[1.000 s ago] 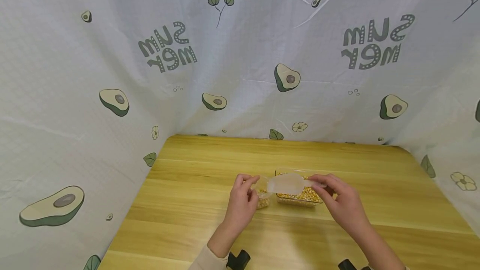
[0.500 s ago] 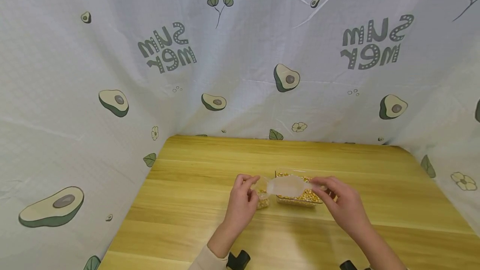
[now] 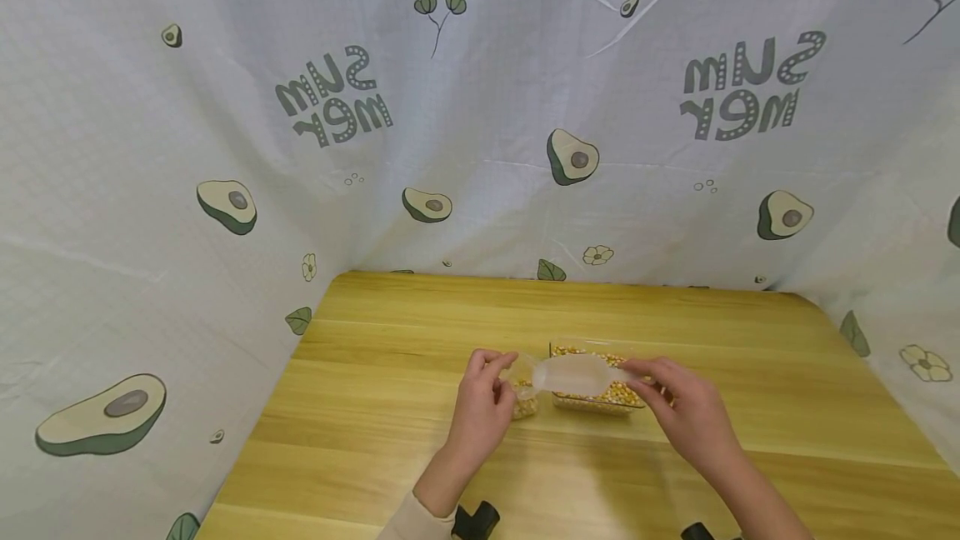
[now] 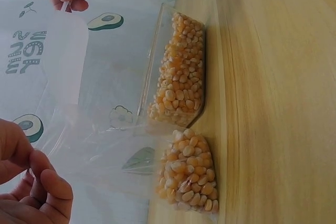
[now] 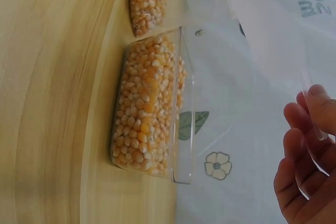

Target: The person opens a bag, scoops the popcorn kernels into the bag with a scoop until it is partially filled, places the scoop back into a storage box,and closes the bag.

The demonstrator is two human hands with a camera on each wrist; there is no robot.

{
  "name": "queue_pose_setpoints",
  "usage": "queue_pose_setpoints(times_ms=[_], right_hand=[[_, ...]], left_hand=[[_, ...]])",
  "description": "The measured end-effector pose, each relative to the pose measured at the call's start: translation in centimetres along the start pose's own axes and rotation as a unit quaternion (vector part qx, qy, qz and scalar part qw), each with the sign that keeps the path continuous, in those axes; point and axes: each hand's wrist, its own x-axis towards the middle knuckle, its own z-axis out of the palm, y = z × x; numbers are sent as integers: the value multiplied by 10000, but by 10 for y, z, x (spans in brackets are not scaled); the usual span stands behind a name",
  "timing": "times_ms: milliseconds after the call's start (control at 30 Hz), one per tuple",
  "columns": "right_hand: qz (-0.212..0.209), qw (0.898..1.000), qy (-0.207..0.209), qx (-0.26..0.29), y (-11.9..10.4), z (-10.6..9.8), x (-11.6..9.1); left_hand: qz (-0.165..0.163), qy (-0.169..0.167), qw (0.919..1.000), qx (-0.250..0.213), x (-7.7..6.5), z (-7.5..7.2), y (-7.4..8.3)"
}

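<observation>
My left hand (image 3: 483,402) pinches the upper edge of a clear plastic bag (image 4: 105,150), whose bottom, filled with corn kernels (image 4: 189,174), stands on the table. In my right hand (image 3: 686,407) is the thin handle of a translucent white scoop (image 3: 576,375), held between thumb and fingers. Its front end reaches the bag's mouth; the left wrist view shows it tipped toward the bag, and I cannot tell whether any kernels are on it. Beneath the scoop, a clear rectangular container (image 5: 184,103) holds many more corn kernels (image 5: 144,114), right beside the bag.
The wooden table (image 3: 390,332) extends around the bag and container. Behind and at the sides hangs a pale curtain (image 3: 480,107) printed with avocados. Dark strap pieces (image 3: 476,519) show near my left wrist.
My right hand has lowered slightly and the scoop's handle end has dropped a little with it. The left hand and the bag stay nearly still.
</observation>
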Motion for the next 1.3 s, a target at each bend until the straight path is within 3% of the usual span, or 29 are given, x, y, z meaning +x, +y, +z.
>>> queue_pose_setpoints(times_ms=[133, 400, 633, 1033, 1300], right_hand=[[188, 9997, 64, 146, 4, 1, -2], [945, 9940, 221, 500, 15, -1, -7], [1445, 9881, 313, 426, 26, -6, -13], [1768, 9837, 334, 71, 51, -11, -26], [1714, 9847, 239, -198, 63, -11, -29]], left_hand=[[-34, -45, 10000, 3, 0, -1, 1], [-91, -73, 9999, -32, 0, -2, 1], [-140, -77, 9998, -102, 0, -2, 0], [-279, -89, 9993, -233, -2, -2, -1], [-308, -24, 9992, -240, -1, -4, 0]])
